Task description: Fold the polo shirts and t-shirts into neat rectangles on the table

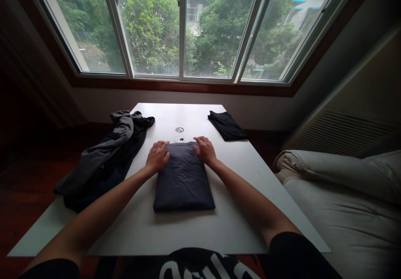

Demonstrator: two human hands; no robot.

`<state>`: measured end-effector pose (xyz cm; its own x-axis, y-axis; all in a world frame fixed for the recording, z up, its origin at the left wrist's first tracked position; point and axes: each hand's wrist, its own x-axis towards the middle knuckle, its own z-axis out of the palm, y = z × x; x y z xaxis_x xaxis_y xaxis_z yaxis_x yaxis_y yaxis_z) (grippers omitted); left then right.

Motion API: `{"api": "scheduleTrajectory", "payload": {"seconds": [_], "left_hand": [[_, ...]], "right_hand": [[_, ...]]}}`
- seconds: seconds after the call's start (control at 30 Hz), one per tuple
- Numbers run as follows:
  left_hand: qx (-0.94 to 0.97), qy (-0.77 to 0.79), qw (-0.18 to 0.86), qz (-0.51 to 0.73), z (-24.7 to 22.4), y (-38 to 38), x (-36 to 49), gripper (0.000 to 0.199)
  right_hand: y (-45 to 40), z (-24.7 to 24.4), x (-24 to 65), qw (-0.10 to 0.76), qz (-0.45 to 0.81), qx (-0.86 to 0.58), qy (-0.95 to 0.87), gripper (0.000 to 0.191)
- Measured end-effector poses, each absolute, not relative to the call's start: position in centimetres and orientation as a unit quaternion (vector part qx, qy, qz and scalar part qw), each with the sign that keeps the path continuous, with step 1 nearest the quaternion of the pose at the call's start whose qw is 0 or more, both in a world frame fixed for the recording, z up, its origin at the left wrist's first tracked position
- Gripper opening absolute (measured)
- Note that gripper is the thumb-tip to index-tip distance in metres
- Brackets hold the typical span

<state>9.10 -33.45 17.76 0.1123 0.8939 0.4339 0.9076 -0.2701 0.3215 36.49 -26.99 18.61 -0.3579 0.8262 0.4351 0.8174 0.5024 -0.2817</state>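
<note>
A dark blue-grey folded garment lies flat on the white table, a neat rectangle with slight creases. At its far left corner rests my left hand, fingers stretched toward the far edge and thumb on the cloth. My right hand touches the far right corner, with its thumb on the fabric and its fingers extended, apart from the thumb. What the undersides of the fingers do is hidden. Just past the far edge, two round markings show on the tabletop.
A loose heap of grey and dark clothes hangs over the table's left side. A folded black garment lies at the far right edge. Beyond are a wide window and, to the right, a pale padded seat.
</note>
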Motion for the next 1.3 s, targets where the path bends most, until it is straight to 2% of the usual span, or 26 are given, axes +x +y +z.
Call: {"api": "scheduleTrajectory", "payload": {"seconds": [0.07, 0.17, 0.27, 0.33, 0.67, 0.83, 1.0, 1.13, 1.2, 1.3], "left_hand": [[-0.803, -0.545, -0.005, -0.240, 17.4, -34.9, 10.6, 0.049], [-0.820, -0.543, -0.043, -0.176, 16.1, -35.6, 12.0, 0.059], [-0.813, -0.562, -0.068, -0.141, 14.8, -34.4, 12.0, 0.065], [-0.812, -0.563, -0.074, -0.136, 14.4, -32.9, 11.5, 0.065], [-0.726, -0.666, -0.089, -0.147, 14.5, -27.3, 9.5, 0.069], [-0.687, -0.686, -0.060, -0.233, 14.1, -27.3, 8.6, 0.064], [-0.686, -0.664, -0.070, -0.291, 14.2, -27.8, 8.0, 0.051], [-0.682, -0.669, -0.061, -0.288, 14.4, -28.1, 8.2, 0.047], [-0.693, -0.668, -0.057, -0.264, 14.4, -28.2, 8.4, 0.047], [-0.718, -0.659, -0.056, -0.215, 14.3, -28.5, 8.7, 0.052]], "right_hand": [[-27.9, 18.7, 35.6, 0.262, 0.040, -0.445, -0.856, 0.043], [-28.4, 17.9, 34.4, 0.196, 0.085, -0.399, -0.892, 0.050], [-28.0, 16.5, 33.8, 0.119, 0.090, -0.412, -0.899, 0.057], [-27.3, 15.8, 33.6, 0.096, 0.085, -0.431, -0.893, 0.061], [-22.7, 15.7, 35.4, 0.079, 0.082, -0.513, -0.851, 0.072], [-22.5, 16.1, 36.8, 0.112, 0.054, -0.552, -0.825, 0.070], [-25.9, 16.8, 34.5, 0.161, 0.043, -0.444, -0.880, 0.060], [-28.3, 16.3, 31.5, 0.119, 0.069, -0.288, -0.948, 0.057], [-28.2, 16.0, 30.9, 0.105, 0.058, -0.280, -0.952, 0.059], [-26.5, 15.8, 31.6, 0.090, 0.057, -0.346, -0.932, 0.067]]}}
